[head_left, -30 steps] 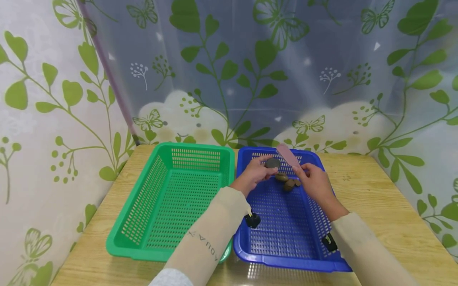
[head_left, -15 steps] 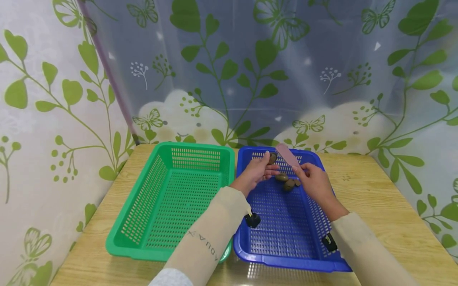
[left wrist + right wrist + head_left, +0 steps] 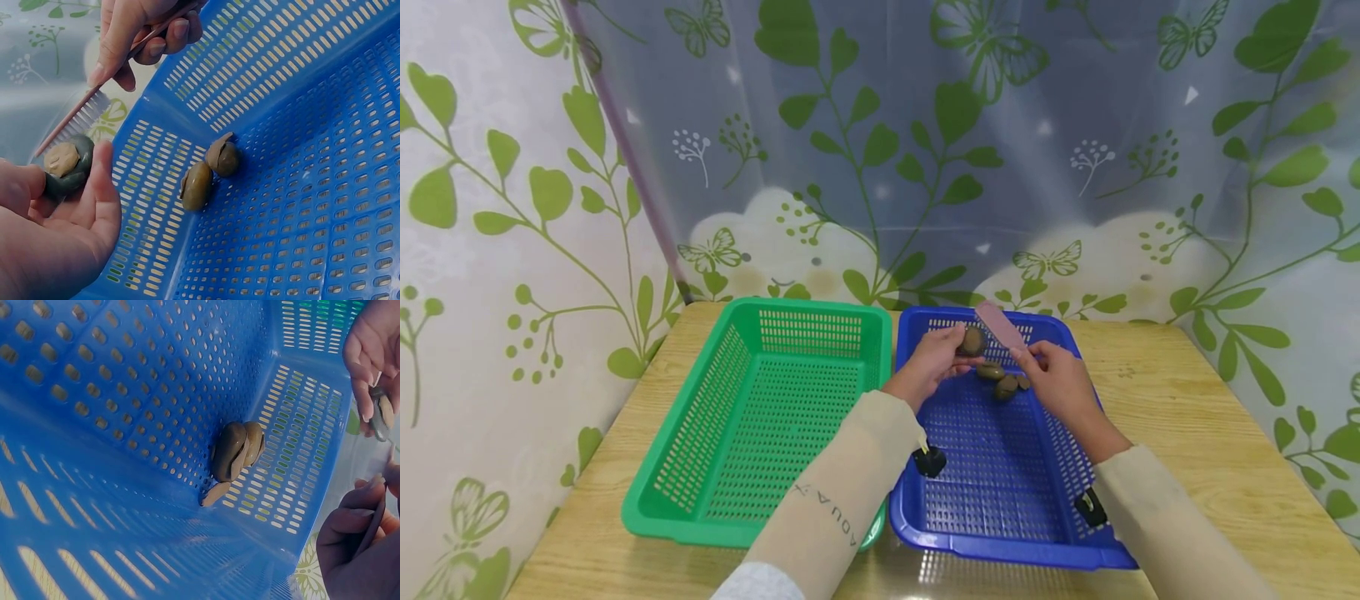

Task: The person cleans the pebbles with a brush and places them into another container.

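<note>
Over the far end of the blue basket, my left hand holds a smooth dark stone between thumb and fingers. A tan, mud-like patch covers part of its face. My right hand grips the handle of a pink brush, its white bristles beside the stone; whether they touch it I cannot tell. Below the hands, a yellowish-brown stone and a rounder brown stone lie against the basket's wall, both with tan clumps on them. A small tan piece lies next to them.
A green perforated basket stands left of the blue one, close beside it. Both sit on a wood-grain table. A curtain with leaf and butterfly prints hangs behind and at the sides.
My left fingers have turned the stone, so its dark grey side has given way to the brown patched side in the head view. The brush has stayed nearly still in my right hand.
</note>
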### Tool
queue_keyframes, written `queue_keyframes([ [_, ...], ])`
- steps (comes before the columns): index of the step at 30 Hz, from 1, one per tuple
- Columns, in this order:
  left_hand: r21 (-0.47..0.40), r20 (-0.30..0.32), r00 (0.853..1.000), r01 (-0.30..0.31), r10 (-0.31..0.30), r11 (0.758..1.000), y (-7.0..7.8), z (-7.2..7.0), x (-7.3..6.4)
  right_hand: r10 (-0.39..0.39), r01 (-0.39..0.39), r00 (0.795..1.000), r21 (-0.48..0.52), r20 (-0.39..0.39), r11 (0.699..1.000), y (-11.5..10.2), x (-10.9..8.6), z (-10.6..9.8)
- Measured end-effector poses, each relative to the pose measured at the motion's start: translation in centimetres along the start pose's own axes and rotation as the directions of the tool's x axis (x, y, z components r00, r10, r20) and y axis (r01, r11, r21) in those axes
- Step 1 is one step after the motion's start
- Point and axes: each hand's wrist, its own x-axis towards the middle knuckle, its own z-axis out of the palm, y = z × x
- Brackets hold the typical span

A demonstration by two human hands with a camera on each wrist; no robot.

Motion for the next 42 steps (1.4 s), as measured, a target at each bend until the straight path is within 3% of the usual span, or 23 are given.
queue_keyframes([
  [7, -0.081, 0.035, 0.999, -0.005, 0.008, 0.997, -0.2, 0.1, 0.2, -0.011, 0.011, 1.000, -0.009, -0.008, 1.000, -0.1, -0.1, -0.1],
  [12, -0.080, 0.073, 0.997, 0.000, 0.006, 0.997, -0.2, 0.2, 0.4, -0.021, 0.021, 1.000, -0.008, -0.010, 1.000, -0.1, -0.1, -0.1],
  [23, -0.013, -0.020, 0.999, -0.038, 0.038, 0.999, 0.0, 0.1, 0.3, -0.105, 0.104, 0.994, 0.071, 0.024, 0.992, -0.3, 0.0, 0.5],
  [30, -0.068, -0.038, 0.998, -0.054, 0.051, 0.996, -0.2, 0.2, 0.5, -0.183, 0.175, 0.980, 0.100, 0.082, 0.980, -0.2, 0.1, 0.9],
  [37, -0.057, -0.042, 0.997, -0.072, 0.070, 0.996, -0.1, 0.2, 0.2, -0.172, 0.162, 0.979, 0.094, 0.112, 0.982, -0.2, 0.0, 0.9],
  [42, -0.052, -0.025, 0.996, -0.082, 0.081, 0.995, -0.1, 0.3, 0.3, -0.143, 0.139, 0.988, 0.066, 0.065, 0.988, -0.1, 0.0, 0.8],
])
